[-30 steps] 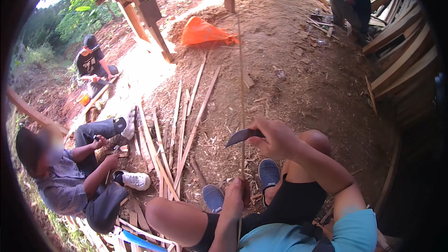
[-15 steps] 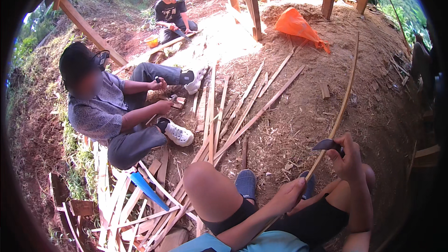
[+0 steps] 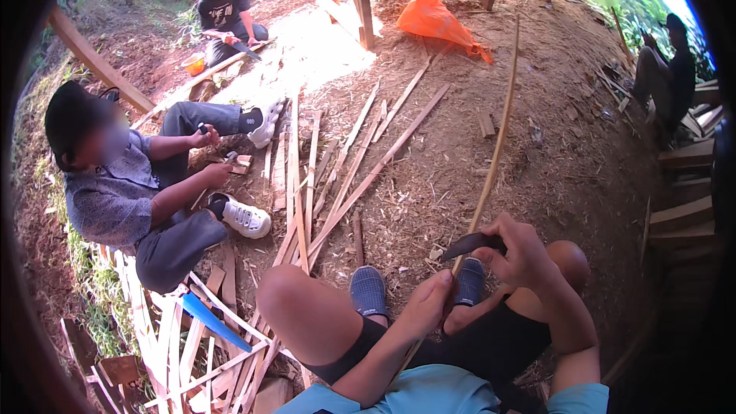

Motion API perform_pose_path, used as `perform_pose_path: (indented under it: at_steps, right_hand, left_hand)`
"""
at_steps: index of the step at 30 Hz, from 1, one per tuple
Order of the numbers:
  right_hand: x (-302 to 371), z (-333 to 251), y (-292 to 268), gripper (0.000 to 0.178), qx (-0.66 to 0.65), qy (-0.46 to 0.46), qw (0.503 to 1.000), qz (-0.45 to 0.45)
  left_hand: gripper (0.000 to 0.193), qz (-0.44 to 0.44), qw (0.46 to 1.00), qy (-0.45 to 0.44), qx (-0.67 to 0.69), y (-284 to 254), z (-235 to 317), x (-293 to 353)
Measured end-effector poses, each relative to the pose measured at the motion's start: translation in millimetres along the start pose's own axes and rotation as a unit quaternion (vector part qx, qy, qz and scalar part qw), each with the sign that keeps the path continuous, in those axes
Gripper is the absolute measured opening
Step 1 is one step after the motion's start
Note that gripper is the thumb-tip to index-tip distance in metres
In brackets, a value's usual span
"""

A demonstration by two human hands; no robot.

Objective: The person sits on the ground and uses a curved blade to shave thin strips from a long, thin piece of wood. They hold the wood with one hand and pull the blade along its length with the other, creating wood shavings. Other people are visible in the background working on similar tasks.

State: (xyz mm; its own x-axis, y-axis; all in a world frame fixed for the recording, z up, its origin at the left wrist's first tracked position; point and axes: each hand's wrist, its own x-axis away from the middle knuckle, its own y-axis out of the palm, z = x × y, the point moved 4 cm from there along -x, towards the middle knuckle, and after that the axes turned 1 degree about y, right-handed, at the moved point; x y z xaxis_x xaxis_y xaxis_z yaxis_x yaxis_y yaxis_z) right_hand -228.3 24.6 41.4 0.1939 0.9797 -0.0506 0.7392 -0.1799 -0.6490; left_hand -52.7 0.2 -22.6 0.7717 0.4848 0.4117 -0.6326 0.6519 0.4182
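A long, thin wooden strip (image 3: 494, 161) slants away from my lap toward the far ground. My left hand (image 3: 428, 303) is closed around its near part, thumb along the top. In my right hand (image 3: 521, 253), fingers bent around a handle they mostly hide, is a knife with a short, dark, curved blade (image 3: 462, 247). The blade lies across the strip just beyond my left thumb. Both hands are between my bent knees, above my blue shoes (image 3: 369, 291).
Loose wooden strips (image 3: 360, 165) and a blue-bladed saw (image 3: 211, 320) lie to the left. A seated person (image 3: 126, 176) works there; another (image 3: 228, 15) saws farther back. An orange sheet (image 3: 437, 21) lies near wooden posts (image 3: 359, 0). Someone in dark clothing (image 3: 675, 77) sits far right.
The knife blade has slid down the strip, closer to my left hand. My view has swung right, bringing the person at the far right into clearer sight.
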Motion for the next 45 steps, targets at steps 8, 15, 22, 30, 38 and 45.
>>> perform_pose_path:
  at_steps: [8,15,22,30,38,45]
  right_hand:
    - [-13,-1,2,0.035,-0.002,-0.011,0.999,0.048]
    - [-11,10,-10,0.036,-0.008,0.04,0.992,0.118]
    - [-12,11,-10,0.031,0.007,0.017,0.995,0.094]
    - [-1,-7,8,0.03,0.052,-0.047,0.996,0.058]
    - [-12,-15,-10,0.025,0.155,-0.106,0.976,0.112]
    - [-67,-52,-15,0.023,0.062,-0.069,0.992,0.081]
  left_hand:
    - [0.046,0.064,0.996,-0.052,-0.026,-8,8,8]
    - [0.046,0.06,0.996,-0.063,-0.031,-1,7,11]
    - [0.047,0.056,0.997,-0.031,-0.035,-1,14,8]
    - [0.038,0.002,1.0,-0.013,-0.008,-12,6,13]
    - [0.042,0.011,0.999,0.035,0.001,-6,-26,-7]
    - [0.044,0.057,0.977,0.107,-0.174,-28,73,-12]
